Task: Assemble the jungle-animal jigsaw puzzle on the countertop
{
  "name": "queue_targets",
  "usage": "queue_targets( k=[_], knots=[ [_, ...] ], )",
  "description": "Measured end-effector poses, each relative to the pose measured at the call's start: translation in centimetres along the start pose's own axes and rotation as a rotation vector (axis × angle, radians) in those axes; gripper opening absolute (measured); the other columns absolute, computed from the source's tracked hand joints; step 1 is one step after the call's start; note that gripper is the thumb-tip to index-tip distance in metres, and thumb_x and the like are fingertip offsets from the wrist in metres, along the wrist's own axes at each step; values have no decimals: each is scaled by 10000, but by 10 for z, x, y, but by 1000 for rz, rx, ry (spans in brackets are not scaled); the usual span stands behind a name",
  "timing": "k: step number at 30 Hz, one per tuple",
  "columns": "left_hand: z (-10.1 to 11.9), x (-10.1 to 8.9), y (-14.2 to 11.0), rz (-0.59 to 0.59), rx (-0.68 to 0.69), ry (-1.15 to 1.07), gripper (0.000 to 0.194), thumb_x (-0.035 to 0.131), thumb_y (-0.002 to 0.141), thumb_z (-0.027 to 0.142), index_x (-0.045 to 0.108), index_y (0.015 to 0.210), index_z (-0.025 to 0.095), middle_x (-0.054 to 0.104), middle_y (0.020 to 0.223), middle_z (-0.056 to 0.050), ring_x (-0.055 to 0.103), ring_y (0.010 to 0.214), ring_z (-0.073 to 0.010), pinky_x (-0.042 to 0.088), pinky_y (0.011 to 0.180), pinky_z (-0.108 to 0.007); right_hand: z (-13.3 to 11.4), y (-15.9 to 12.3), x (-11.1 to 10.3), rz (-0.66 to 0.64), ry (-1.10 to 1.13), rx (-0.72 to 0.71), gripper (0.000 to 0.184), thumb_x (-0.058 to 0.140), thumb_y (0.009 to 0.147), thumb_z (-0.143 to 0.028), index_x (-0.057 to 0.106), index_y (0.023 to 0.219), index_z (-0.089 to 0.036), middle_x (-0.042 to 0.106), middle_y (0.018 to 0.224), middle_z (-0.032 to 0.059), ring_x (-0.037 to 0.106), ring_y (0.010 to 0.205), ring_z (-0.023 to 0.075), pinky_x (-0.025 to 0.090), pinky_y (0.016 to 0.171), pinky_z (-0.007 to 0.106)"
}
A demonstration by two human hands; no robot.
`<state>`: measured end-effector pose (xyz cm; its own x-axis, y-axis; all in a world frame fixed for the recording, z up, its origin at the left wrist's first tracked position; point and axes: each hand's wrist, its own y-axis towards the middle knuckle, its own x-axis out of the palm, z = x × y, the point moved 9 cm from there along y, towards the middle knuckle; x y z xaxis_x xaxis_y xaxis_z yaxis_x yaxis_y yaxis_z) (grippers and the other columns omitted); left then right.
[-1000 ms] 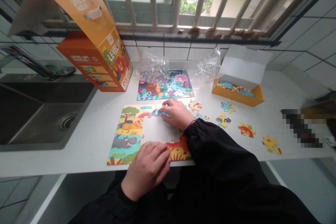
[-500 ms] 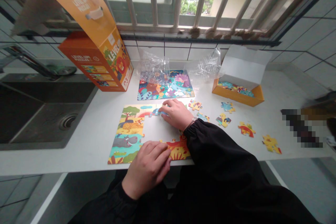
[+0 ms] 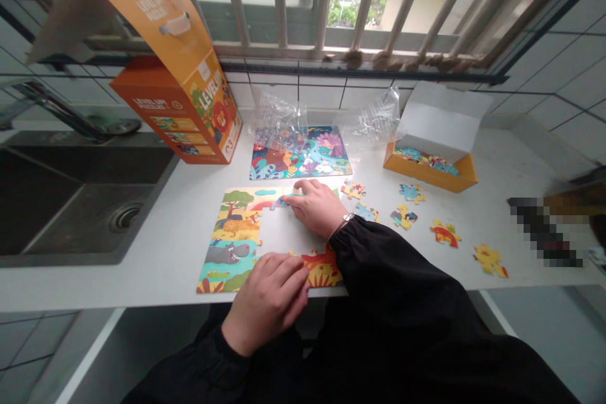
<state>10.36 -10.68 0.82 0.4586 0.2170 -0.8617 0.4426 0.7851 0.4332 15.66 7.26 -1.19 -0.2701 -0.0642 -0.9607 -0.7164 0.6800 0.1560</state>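
A jigsaw puzzle (image 3: 231,227) with animals and a tree lies on the counter, its frame joined around a bare middle. My right hand (image 3: 319,207) reaches over its top edge. Its index finger is stretched out and touches a blue puzzle piece (image 3: 280,202) there; no grip on the piece shows. My left hand (image 3: 269,297) rests on the lower edge, fingers side by side and slightly bent, with nothing visible in them. My right hand and sleeve hide much of the puzzle's right side. Several loose pieces, including a red and yellow piece (image 3: 445,233), lie to the right.
A second, darker puzzle (image 3: 303,164) lies behind, partly under clear plastic bags (image 3: 279,117). At back left stands an orange puzzle box (image 3: 189,113), beside a dark sink (image 3: 137,170). A small open yellow box (image 3: 426,172) holds pieces at the right. Window bars rise behind.
My right index finger has stretched slightly left over the blue piece at the top edge. My left hand stays on the lower edge. The view has shifted slightly.
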Motion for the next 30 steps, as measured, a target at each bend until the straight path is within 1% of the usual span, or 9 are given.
queue_targets(
  k=[3, 6, 9, 11, 12, 15, 21, 26, 30],
  knots=[
    [1, 1, -1, -3, 2, 3, 215, 678, 1010, 186, 709, 1222, 209, 777, 1210, -96, 690, 1072, -270, 563, 974, -460, -2, -1, 1, -3, 4, -13, 389, 587, 1090, -341, 741, 1445, -377, 636, 1447, 137, 550, 1314, 336, 514, 1063, 507],
    [1, 1, -1, -5, -2, 10, 218, 684, 1004, 189, 713, 1219, 206, 776, 1212, -100, 695, 1076, -272, 569, 977, -464, 2, -3, 0, 48, 66, -37, 450, 597, 1061, -269, 703, 1494, -329, 640, 1459, 142, 559, 1318, 322, 500, 1117, 512],
    [0, 0, -1, -8, -9, 10, 220, 679, 1005, 194, 719, 1219, 218, 774, 1211, -99, 700, 1077, -266, 572, 985, -463, 19, -6, -15, 226, 178, -7, 513, 525, 1012, -114, 691, 1483, -236, 645, 1459, 146, 563, 1329, 288, 470, 1178, 480],
    [0, -1, 0, -2, -7, 6, 208, 670, 1011, 196, 720, 1212, 219, 775, 1202, -95, 698, 1071, -259, 573, 979, -455, 34, -9, -25, 336, 212, 45, 493, 490, 970, -47, 751, 1359, -202, 673, 1377, 146, 573, 1303, 287, 465, 1177, 472],
    [1, -2, 0, 4, -4, 4, 199, 666, 1014, 196, 719, 1205, 216, 776, 1197, -93, 695, 1066, -256, 574, 975, -451, 39, -10, -28, 361, 210, 64, 473, 492, 950, -31, 780, 1286, -199, 683, 1327, 144, 579, 1277, 293, 467, 1167, 474],
    [2, -4, 2, 13, 6, 5, 188, 661, 1020, 194, 712, 1200, 204, 779, 1183, -93, 688, 1051, -256, 572, 954, -448, 43, -10, -27, 328, 174, 75, 425, 536, 916, -17, 829, 1152, -216, 694, 1247, 128, 585, 1213, 296, 473, 1134, 469],
    [3, -5, 2, 17, 10, 8, 193, 667, 1012, 182, 714, 1196, 215, 779, 1168, -91, 701, 1044, -259, 569, 948, -442, 33, -7, -14, 208, 95, 56, 374, 579, 980, -72, 880, 1054, -282, 720, 1249, 95, 572, 1179, 289, 475, 1068, 446],
    [1, -3, 2, 8, 5, 4, 216, 677, 1001, 182, 723, 1208, 216, 773, 1181, -94, 701, 1052, -253, 574, 959, -441, 32, -6, -11, 172, 103, 79, 386, 565, 968, -51, 872, 1057, -268, 741, 1188, 84, 580, 1135, 275, 475, 1046, 417],
    [0, -1, 1, -22, -26, -22, 175, 657, 1022, 203, 723, 1183, 214, 765, 1191, -93, 690, 1073, -256, 571, 976, -455, 38, -7, -13, 208, 115, 111, 386, 560, 921, -23, 821, 1130, -216, 740, 1173, 99, 578, 1139, 280, 479, 1052, 417]
  ],
)
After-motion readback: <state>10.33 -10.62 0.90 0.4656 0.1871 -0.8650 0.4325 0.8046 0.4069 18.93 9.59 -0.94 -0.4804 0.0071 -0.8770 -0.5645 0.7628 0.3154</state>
